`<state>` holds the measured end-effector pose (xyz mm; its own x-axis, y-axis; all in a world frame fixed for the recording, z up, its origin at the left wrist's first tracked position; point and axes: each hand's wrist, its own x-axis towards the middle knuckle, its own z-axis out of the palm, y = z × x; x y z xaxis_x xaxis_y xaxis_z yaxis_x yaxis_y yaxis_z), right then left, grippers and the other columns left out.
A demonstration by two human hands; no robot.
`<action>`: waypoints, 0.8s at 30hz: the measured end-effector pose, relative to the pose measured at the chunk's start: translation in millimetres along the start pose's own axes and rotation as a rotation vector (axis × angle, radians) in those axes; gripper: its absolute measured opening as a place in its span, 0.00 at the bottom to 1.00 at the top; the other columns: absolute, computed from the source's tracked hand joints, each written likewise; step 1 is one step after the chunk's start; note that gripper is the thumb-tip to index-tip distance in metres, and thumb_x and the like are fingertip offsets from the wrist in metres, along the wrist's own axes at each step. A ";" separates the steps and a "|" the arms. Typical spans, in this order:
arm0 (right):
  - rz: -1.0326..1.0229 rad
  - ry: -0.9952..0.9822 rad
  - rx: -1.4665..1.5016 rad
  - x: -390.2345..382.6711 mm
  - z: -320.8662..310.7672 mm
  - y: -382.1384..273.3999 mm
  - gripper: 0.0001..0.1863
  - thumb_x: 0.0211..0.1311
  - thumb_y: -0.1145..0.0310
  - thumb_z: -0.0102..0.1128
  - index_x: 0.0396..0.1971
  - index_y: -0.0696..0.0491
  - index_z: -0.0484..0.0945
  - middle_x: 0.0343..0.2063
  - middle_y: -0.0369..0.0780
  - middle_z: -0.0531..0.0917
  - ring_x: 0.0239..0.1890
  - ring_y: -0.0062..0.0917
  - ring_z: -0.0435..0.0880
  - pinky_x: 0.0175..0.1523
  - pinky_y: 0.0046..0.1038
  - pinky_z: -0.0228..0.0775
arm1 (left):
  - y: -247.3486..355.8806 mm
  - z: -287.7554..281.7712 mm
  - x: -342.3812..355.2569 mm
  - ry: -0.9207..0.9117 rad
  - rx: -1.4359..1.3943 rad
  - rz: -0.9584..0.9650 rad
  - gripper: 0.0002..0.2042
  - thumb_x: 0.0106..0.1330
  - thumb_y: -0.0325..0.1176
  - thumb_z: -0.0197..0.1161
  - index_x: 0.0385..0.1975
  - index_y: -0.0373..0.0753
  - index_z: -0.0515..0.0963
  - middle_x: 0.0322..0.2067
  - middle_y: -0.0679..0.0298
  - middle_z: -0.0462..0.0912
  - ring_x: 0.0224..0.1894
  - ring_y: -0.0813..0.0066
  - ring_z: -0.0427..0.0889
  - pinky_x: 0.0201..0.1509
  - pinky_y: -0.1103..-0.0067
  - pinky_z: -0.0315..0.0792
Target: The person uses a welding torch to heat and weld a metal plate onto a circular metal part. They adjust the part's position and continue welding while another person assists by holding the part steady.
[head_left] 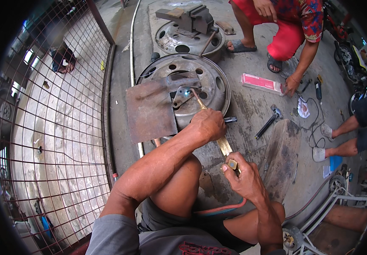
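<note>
Gripping a brass torch (224, 145) beside a steel wheel (221, 91).
The left hand (209, 124) is closed round the torch's shank; the right hand (246, 180), nearer the body, curls thumb and fingers about its valve end. Just ahead of the left hand, the torch's tip points at a small metal bracket (183, 98), where a bluish-white glow shows. Left of that hand lies a rusty sheet (149, 114); to its right, a hammer (267, 125). Farther ahead and right, a co-worker's hand (293, 84) touches a red-and-white box (262, 83) with small printed lettering. Red lettering also crosses the grey shirt (166, 243), behind both hands.
</note>
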<state>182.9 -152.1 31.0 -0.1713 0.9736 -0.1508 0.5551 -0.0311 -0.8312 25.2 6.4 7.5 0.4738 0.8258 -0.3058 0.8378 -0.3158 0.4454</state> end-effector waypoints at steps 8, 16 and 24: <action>-0.024 0.018 -0.004 -0.6 1.3 5.2 0.09 0.70 0.68 0.63 0.43 0.55 0.74 0.19 0.41 0.80 0.21 0.26 0.82 0.31 0.33 0.72 | 1.6 -0.1 0.7 0.002 -0.006 0.002 0.16 0.65 0.41 0.63 0.32 0.32 0.87 0.32 0.43 0.87 0.40 0.43 0.87 0.49 0.59 0.80; -0.008 0.016 -0.009 0.7 1.5 2.1 0.10 0.70 0.67 0.63 0.43 0.55 0.75 0.20 0.43 0.80 0.22 0.28 0.82 0.31 0.34 0.73 | -0.5 1.1 1.2 0.021 0.004 0.007 0.16 0.65 0.41 0.62 0.32 0.32 0.87 0.32 0.44 0.87 0.40 0.45 0.88 0.49 0.60 0.81; 0.001 0.011 0.002 -0.2 0.8 1.9 0.09 0.70 0.67 0.63 0.43 0.55 0.75 0.20 0.43 0.80 0.22 0.28 0.83 0.32 0.35 0.73 | 0.7 0.6 0.4 0.014 -0.003 0.011 0.17 0.65 0.42 0.63 0.31 0.32 0.87 0.31 0.43 0.86 0.39 0.43 0.88 0.47 0.59 0.81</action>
<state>183.4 -152.5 29.0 -0.1615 0.9761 -0.1455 0.5536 -0.0324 -0.8321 26.1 6.2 7.2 0.4795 0.8287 -0.2888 0.8314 -0.3237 0.4516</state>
